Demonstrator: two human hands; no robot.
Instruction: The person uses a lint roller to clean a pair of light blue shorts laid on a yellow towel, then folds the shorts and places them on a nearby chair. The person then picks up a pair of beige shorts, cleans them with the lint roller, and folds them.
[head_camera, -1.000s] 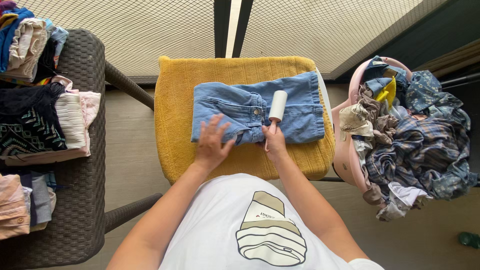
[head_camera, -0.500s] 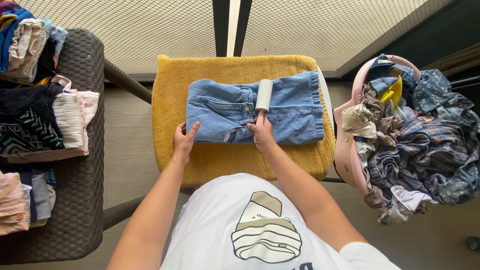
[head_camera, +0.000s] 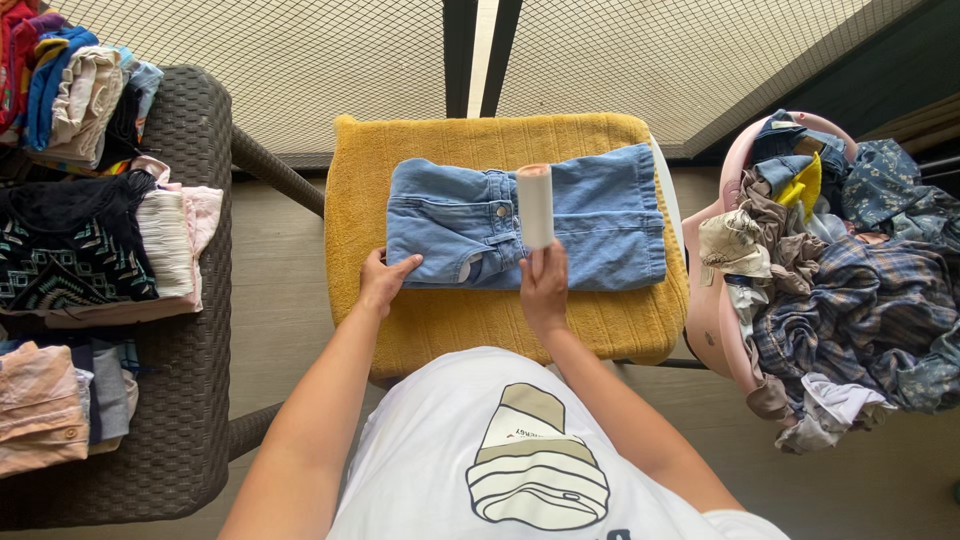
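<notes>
Lint roller has shifted right; handle seemingly inside right fingers.
</notes>
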